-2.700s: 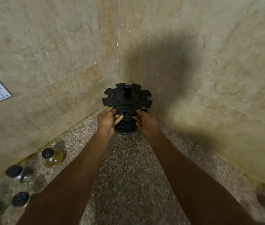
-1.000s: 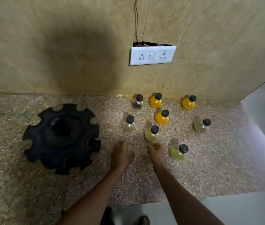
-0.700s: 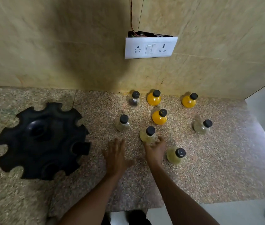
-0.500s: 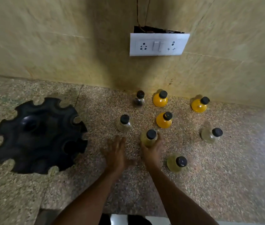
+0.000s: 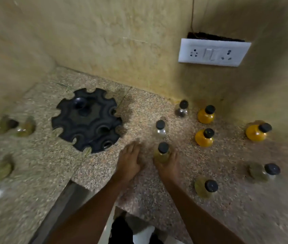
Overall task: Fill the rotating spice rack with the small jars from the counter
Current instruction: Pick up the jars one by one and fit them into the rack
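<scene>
The black rotating spice rack (image 5: 86, 120) stands in the counter's corner, its notched slots holding nothing. My right hand (image 5: 166, 166) is wrapped around a pale yellow jar with a black cap (image 5: 162, 152). Just left of it, my left hand (image 5: 129, 161) lies flat on the counter, fingers spread, holding nothing. Small black-capped jars stand to the right: a clear one (image 5: 160, 128), another clear one (image 5: 182, 109), three orange ones (image 5: 206, 113) (image 5: 204, 137) (image 5: 257, 132), and two pale ones (image 5: 205, 188) (image 5: 264, 171).
More jars (image 5: 7, 126) stand blurred on the counter at the far left. A white socket plate (image 5: 213, 52) is on the wall above the jars. The speckled counter's front edge (image 5: 94, 189) steps inward near my arms, with floor below.
The view has swung from the rack to the jars on the right. My right hand reached forward and closed around the pale yellow jar; my left hand settled flat beside it.
</scene>
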